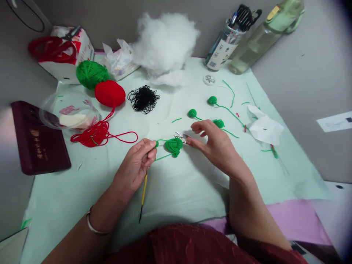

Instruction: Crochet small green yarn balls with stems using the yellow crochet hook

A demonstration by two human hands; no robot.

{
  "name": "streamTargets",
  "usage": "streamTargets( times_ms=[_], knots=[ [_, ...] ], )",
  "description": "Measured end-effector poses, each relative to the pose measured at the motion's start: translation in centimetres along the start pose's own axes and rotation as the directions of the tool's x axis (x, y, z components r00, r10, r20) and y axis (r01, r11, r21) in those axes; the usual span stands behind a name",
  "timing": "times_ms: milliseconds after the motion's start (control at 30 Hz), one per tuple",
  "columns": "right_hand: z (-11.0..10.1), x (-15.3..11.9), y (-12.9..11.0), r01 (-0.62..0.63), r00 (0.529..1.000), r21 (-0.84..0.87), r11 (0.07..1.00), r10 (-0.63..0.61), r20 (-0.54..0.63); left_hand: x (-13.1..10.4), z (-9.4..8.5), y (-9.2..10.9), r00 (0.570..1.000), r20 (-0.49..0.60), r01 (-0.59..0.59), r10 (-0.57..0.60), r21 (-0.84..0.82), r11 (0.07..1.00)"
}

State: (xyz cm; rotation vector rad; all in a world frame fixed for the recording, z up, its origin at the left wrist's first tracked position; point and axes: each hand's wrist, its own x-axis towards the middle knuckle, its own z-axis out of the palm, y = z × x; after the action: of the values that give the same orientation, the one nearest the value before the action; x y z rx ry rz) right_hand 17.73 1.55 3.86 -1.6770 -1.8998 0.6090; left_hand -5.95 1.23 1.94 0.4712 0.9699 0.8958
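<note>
My left hand (pixel 140 157) is closed, with its thumb and fingers pinching a small green crochet piece (pixel 157 144). Strands run from it to a small bundle of green yarn (pixel 173 146) on the table. Below that hand sticks out a crochet hook (pixel 144 190) with a yellow handle; its upper end is hidden by my fingers. My right hand (pixel 214 141) is over the table, thumb and forefinger apart. Its thumb is at small metal scissors (pixel 181 136), whose blades point left beside the yarn bundle. Behind this hand lie green crocheted balls (pixel 212 100) with yarn tails.
Red yarn (pixel 110 93), green yarn (pixel 92 74), black cord (pixel 143 99) and a clear tub (pixel 67 110) lie left. White stuffing (pixel 167 42) stands at the back. A pen holder (pixel 224 47) and a bottle (pixel 258 44) stand back right, a crumpled tissue (pixel 265 126) nearer.
</note>
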Motion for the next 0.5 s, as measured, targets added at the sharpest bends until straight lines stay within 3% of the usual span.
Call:
streamTargets(
  times_ms=[67, 133, 200, 267, 333, 400, 500],
  knots=[
    [-0.1, -0.1, 0.4, 0.046, 0.995, -0.271, 0.961, -0.020, 0.098, 0.1, 0.0, 0.1, 1.000, -0.010, 0.003, -0.003, -0.019, 1.000],
    [0.0, 0.0, 0.5, 0.073, 0.982, -0.425, 0.902, 0.009, 0.188, 0.0, 0.0, 0.1, 1.000, -0.025, 0.000, 0.000, -0.035, 0.999],
    [0.4, 0.2, 0.3, 0.070, 0.975, -0.491, 0.868, 0.044, 0.217, -0.1, 0.1, 0.0, 0.999, -0.041, -0.012, 0.010, -0.049, 0.999],
    [0.7, 0.4, 0.1, 0.003, 0.986, -0.471, 0.882, 0.074, 0.146, -0.2, 0.2, -0.1, 0.999, -0.048, -0.020, 0.017, -0.057, 0.998],
    [0.6, 0.5, -0.1, -0.080, 0.994, -0.300, 0.951, 0.099, 0.048, -0.2, 0.3, -0.3, 0.999, -0.049, -0.023, 0.020, -0.063, 0.998],
    [0.1, 0.3, -0.5, -0.116, 0.992, 0.016, 0.993, 0.116, 0.042, -0.2, 0.3, -0.3, 0.999, -0.048, -0.025, 0.022, -0.064, 0.998],
    [-0.7, 0.0, -1.4, -0.167, 0.965, 0.402, 0.900, 0.066, 0.254, -0.2, 0.4, -0.3, 0.998, -0.052, -0.037, 0.034, -0.057, 0.998]
  ],
)
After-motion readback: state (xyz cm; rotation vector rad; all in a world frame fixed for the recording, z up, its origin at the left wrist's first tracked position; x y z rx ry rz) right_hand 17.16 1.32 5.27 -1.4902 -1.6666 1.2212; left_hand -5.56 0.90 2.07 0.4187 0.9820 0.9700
